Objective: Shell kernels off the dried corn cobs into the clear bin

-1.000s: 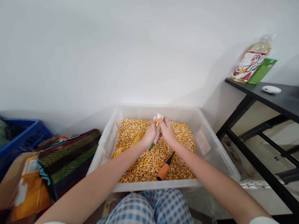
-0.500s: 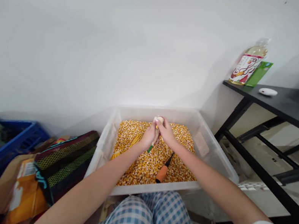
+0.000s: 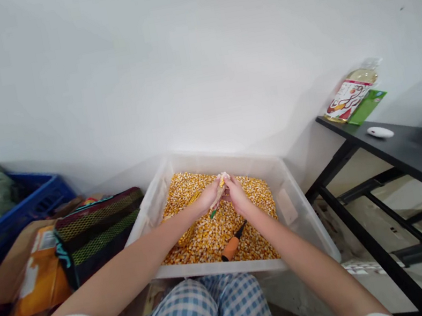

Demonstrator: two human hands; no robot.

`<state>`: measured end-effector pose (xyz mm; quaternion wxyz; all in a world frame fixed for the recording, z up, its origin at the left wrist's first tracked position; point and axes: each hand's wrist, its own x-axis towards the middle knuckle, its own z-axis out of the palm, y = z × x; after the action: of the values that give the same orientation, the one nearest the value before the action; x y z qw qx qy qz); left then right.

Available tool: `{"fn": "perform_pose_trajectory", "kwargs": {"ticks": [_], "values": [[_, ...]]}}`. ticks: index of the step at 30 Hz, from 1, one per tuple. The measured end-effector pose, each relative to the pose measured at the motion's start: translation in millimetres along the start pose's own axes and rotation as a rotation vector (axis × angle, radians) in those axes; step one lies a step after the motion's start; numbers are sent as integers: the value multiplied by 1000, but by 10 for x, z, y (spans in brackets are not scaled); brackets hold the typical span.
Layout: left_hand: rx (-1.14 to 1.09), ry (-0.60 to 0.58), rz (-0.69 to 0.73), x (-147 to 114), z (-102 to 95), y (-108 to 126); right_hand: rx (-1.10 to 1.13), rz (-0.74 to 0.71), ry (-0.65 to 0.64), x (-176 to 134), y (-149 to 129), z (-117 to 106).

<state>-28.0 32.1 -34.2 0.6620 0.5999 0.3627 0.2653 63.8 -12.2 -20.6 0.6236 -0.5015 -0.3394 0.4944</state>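
The left hand (image 3: 211,195) and right hand (image 3: 237,196) meet over a plastic tub (image 3: 222,267), each grip closed around one corn cob (image 3: 222,181), its yellow-and-pale tip showing between the fingers; a green bit (image 3: 212,214) shows just below them; loose kernels (image 3: 209,242) cover the tub's bottom; on them, nearer the knees, lies an orange-handled tool (image 3: 230,249), its dark shaft pointing towards the right forearm.

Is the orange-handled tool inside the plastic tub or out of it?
Inside: the orange-handled tool lies on the loose corn kernels, within the walls of the plastic tub.
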Motion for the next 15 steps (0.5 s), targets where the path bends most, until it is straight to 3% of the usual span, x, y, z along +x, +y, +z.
{"fn": "perform_pose_trajectory", "kwargs": {"ticks": [5, 9, 15], "values": [[187, 76, 92, -69, 55, 48, -47, 19, 97, 42, 43, 11], [110, 11, 79, -98, 88, 45, -187, -129, 162, 123, 148, -49], [-71, -2, -43, -85, 96, 0, -272, -193, 84, 180, 168, -139]]}}
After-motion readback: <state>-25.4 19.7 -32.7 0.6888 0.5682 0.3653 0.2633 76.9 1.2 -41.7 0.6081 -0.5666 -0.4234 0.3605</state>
